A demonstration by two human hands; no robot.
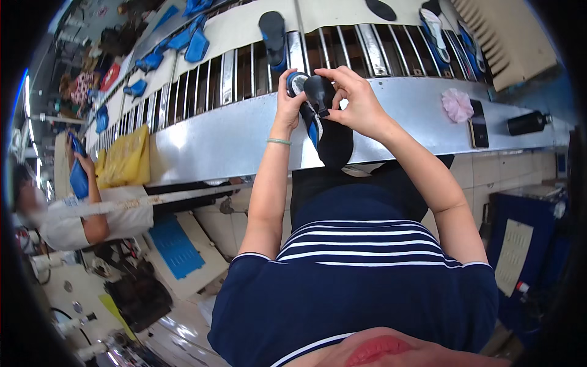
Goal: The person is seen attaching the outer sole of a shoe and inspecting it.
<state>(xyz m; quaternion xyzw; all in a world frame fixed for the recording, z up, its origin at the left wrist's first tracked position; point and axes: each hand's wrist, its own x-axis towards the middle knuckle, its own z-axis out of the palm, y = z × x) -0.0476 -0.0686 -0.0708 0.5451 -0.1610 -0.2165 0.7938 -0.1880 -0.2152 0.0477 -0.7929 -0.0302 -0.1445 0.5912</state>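
A black shoe with blue side patches [335, 142] lies along the near metal edge of the line, its rounded dark toe toward me. My left hand [287, 104] is closed round its far end, thumb laid over the opening. Above that opening, my right hand [351, 101] pinches a glossy black rounded piece [318, 90] between finger and thumb. The piece looks like the end of a sole or insole, but I cannot tell which. Part of the shoe's opening is hidden behind it. Just beyond my hands, another dark shoe [272, 33] stands on the rollers.
Metal rollers [229, 76] run past the steel ledge [202, 144]. Rightward lie a pink scrunchie [457, 105], a phone [479, 125] and a black bottle [529, 123]. More shoes [435, 37] sit far right. A yellow plastic bag [125, 158] and a co-worker holding a blue shoe [79, 171] are left.
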